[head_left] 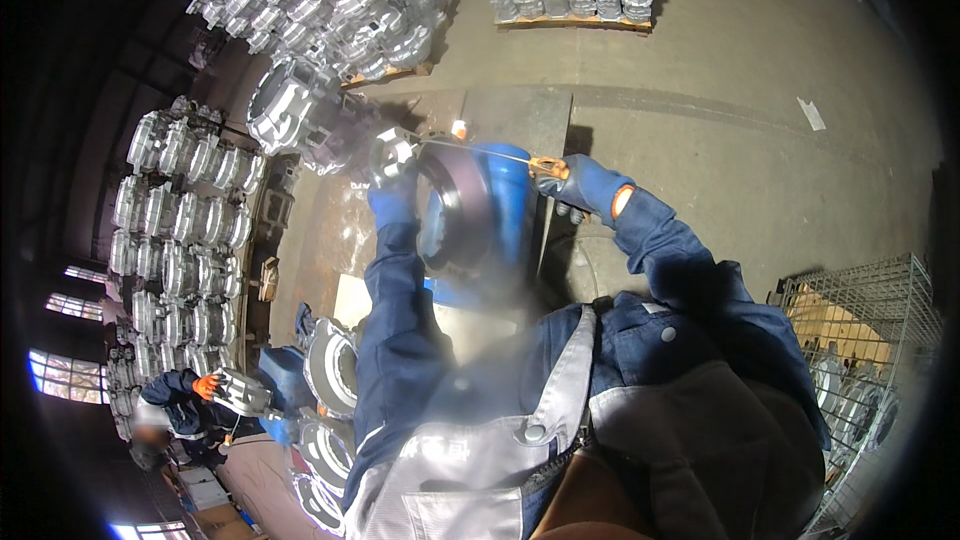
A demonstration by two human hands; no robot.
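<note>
My left hand [393, 198], in a blue glove, is closed on the near edge of a small silver metal casting [398, 148]; glare and haze hide some of its fingers. My gloved right hand [592, 186] wraps around the orange handle of a long thin-shafted tool [549, 168]. The metal shaft points left, its tip close to or touching the casting; I cannot tell which. Below the shaft stands a blue drum [510, 205] with a dark, thick ring [462, 205] on its left part, both blurred by haze.
Large silver housings [290, 105] stand beyond my left hand. Stacked castings [330, 0] rise behind them, with more on a pallet [575, 24] and at left [180, 210]. Ring-shaped castings [330, 365] lie near my left. Another person [185, 400] handles a casting there. A wire cage [860, 340] stands right.
</note>
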